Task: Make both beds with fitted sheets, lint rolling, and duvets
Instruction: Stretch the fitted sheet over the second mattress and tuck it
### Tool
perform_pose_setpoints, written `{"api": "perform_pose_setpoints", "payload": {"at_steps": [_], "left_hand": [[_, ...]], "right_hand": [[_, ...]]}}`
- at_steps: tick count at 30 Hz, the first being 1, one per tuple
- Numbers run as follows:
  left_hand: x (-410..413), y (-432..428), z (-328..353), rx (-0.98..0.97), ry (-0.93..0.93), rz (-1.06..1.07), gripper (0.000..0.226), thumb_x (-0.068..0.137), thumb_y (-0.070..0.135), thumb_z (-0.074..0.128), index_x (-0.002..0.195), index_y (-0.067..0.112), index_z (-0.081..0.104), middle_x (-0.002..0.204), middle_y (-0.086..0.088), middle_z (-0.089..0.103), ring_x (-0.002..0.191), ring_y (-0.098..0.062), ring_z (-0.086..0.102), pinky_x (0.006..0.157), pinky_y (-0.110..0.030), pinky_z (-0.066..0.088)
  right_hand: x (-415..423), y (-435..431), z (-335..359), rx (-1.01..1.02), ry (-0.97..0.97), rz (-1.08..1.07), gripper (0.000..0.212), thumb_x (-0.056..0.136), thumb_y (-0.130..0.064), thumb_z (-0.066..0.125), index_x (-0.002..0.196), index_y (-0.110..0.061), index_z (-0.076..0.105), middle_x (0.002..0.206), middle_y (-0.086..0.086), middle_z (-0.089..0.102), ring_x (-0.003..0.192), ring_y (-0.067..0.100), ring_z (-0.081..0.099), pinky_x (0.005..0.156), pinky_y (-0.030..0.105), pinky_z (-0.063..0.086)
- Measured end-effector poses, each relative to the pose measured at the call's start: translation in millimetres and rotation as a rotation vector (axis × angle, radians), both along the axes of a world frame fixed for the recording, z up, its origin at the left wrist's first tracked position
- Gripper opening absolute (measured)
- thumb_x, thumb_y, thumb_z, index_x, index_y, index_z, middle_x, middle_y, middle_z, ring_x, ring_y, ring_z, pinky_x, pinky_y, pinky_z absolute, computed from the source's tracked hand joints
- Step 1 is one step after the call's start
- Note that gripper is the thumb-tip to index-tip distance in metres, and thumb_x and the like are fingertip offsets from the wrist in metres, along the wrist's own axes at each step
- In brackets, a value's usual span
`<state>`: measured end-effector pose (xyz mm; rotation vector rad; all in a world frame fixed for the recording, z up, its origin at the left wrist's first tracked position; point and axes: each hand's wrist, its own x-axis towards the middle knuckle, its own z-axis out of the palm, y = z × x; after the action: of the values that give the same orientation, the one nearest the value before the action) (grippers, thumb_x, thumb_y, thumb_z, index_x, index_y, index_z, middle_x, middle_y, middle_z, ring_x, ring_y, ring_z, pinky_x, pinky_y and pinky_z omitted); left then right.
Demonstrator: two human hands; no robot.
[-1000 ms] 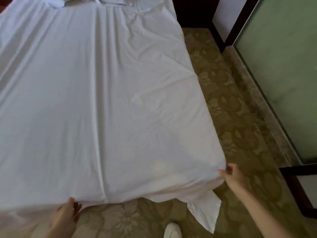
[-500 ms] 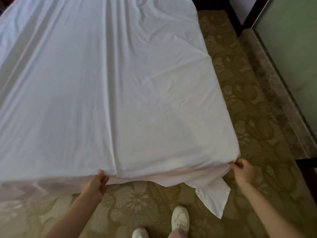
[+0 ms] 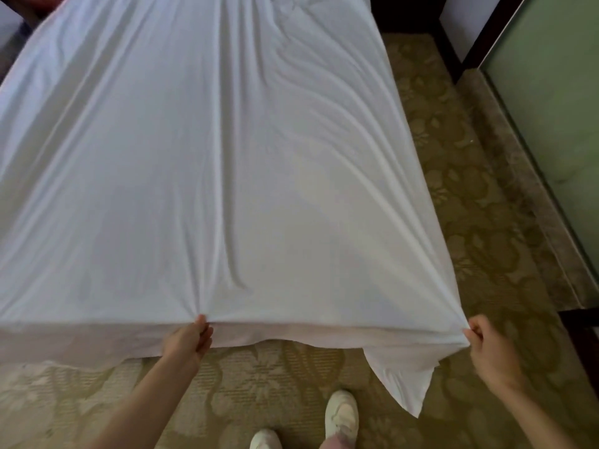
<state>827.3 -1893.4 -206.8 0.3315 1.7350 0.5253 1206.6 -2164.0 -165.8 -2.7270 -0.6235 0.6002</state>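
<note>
I see the white sheet [image 3: 227,173] spread over the whole bed [image 3: 81,338], long creases fanning up from 2 pulled points on its foot edge. My view shows the left hand [image 3: 189,343] pinching the hem near the middle of that edge, and the right hand [image 3: 486,348] clenched on the fabric at the right foot corner. A loose flap [image 3: 405,380] hangs below that corner. Underfoot is olive-gold floral carpet [image 3: 275,384] with 2 white shoes [image 3: 342,413]; a dark-framed green panel [image 3: 551,124] stands on the right.
</note>
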Motion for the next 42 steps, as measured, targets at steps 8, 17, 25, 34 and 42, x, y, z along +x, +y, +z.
{"api": "perform_pose_setpoints", "payload": {"at_steps": [8,17,25,34,42], "left_hand": [[-9,-4,15,0.04,0.02,-0.09,0.036,0.098,0.009,0.048,0.063,0.011,0.039,0.034,0.004,0.038,0.025,-0.004,0.036,0.032,-0.013,0.039],[-1,-4,6,0.071,0.091,-0.101,0.029,0.094,0.003,0.054,0.068,0.006,0.042,0.062,-0.012,0.044,0.043,-0.019,0.048,0.031,-0.016,0.042],[7,-12,18,0.09,0.018,-0.03,0.029,0.094,0.003,0.052,0.066,0.003,0.046,0.031,0.0,0.046,0.026,-0.005,0.046,0.031,-0.014,0.042],[7,-14,23,0.095,-0.051,0.088,0.014,0.094,0.007,0.055,0.082,-0.001,0.053,0.048,-0.004,0.061,0.042,-0.01,0.06,0.04,-0.021,0.05],[6,14,10,-0.033,-0.04,0.153,0.019,0.096,0.012,0.053,0.077,0.013,0.05,0.036,0.005,0.056,0.03,-0.002,0.054,0.033,-0.019,0.046]], "right_hand": [[-15,-26,22,-0.037,0.063,-0.04,0.017,0.087,0.001,0.059,0.077,-0.009,0.049,0.064,0.016,0.057,0.061,0.031,0.054,0.059,0.036,0.038],[15,-28,-34,0.114,0.002,0.26,0.049,0.072,-0.037,0.079,0.058,-0.031,0.033,0.038,-0.001,0.038,0.044,0.014,0.043,0.065,0.027,0.033],[-7,19,-29,-0.069,0.154,-0.233,0.017,0.084,0.004,0.06,0.088,-0.009,0.049,0.078,0.011,0.052,0.079,0.025,0.05,0.072,0.032,0.033],[-47,76,-26,0.362,0.758,-0.832,0.015,0.089,-0.009,0.064,0.085,0.004,0.058,0.076,0.015,0.057,0.069,0.028,0.054,0.053,0.032,0.051],[-78,102,-33,0.714,0.903,-1.068,0.017,0.096,-0.014,0.053,0.089,0.002,0.056,0.082,0.013,0.055,0.074,0.021,0.055,0.069,0.03,0.05]]}}
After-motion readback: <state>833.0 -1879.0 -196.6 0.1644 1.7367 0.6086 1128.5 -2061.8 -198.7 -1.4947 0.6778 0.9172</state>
